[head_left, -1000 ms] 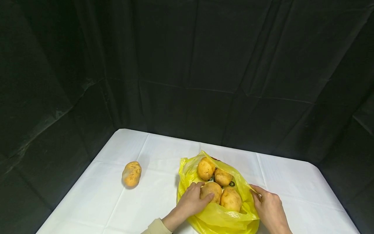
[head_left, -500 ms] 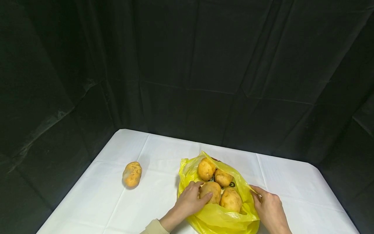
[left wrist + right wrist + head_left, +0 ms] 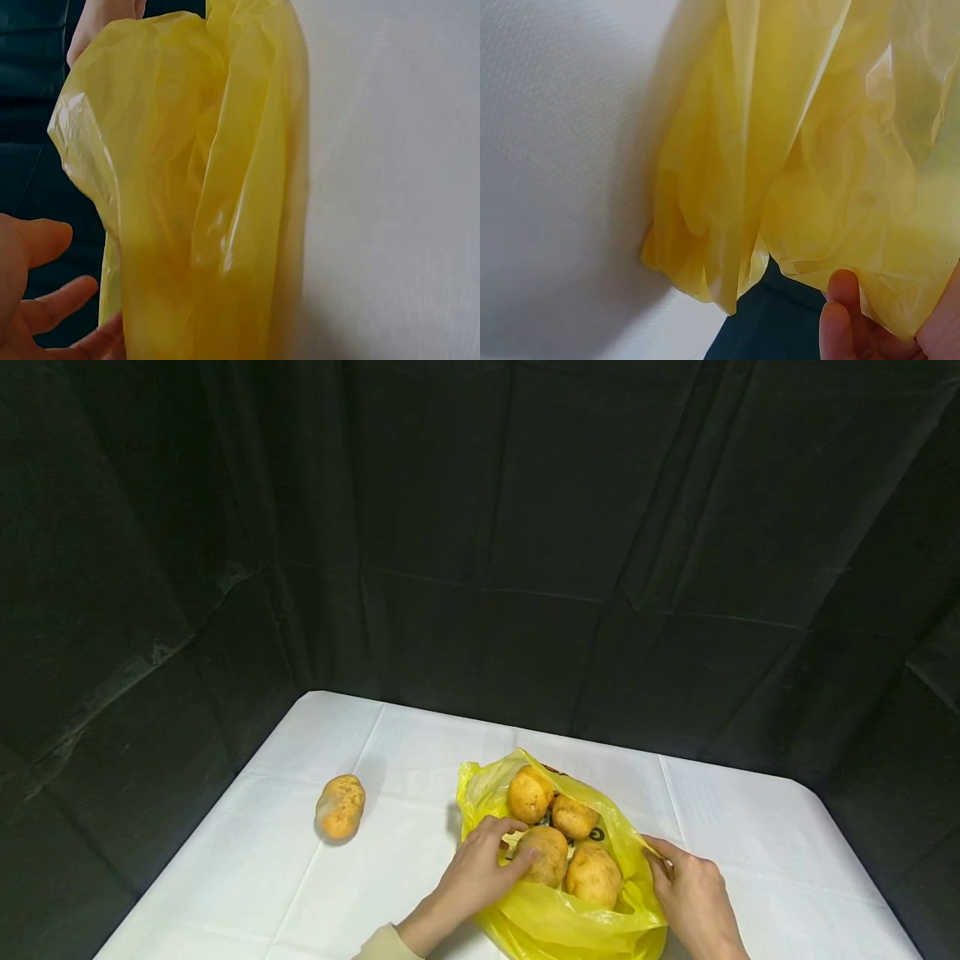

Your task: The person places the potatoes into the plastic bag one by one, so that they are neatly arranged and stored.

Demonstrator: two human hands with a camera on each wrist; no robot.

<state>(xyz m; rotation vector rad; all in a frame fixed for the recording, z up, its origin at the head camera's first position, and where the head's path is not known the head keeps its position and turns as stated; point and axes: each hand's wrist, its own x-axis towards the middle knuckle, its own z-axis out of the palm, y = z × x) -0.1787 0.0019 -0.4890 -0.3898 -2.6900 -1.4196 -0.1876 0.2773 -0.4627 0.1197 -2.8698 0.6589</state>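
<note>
A yellow plastic bag point(image 3: 570, 927) lies with its mouth spread, and several potatoes show inside it. My left hand point(image 3: 476, 870) reaches over the bag's left rim, fingers loosely spread. Its thumb tip lies at the left side of the front-left potato point(image 3: 546, 858), while the fingers stand off from it. Beside that one is another potato point(image 3: 593, 877); two more, a rear-left potato point(image 3: 530, 795) and a rear-right potato point(image 3: 574, 817), lie behind. On the right, my right hand point(image 3: 693, 893) pinches the bag's rim. The wrist views show mostly the bag's outer folds point(image 3: 187, 187).
A single potato point(image 3: 341, 807) lies on the white-covered table point(image 3: 405, 877), left of the bag. Black cloth point(image 3: 480, 527) hangs behind and along the sides of the table.
My left hand has loosened from the front-left potato and drawn slightly left, its fingers spreading away from it. The right hand stays on the rim.
</note>
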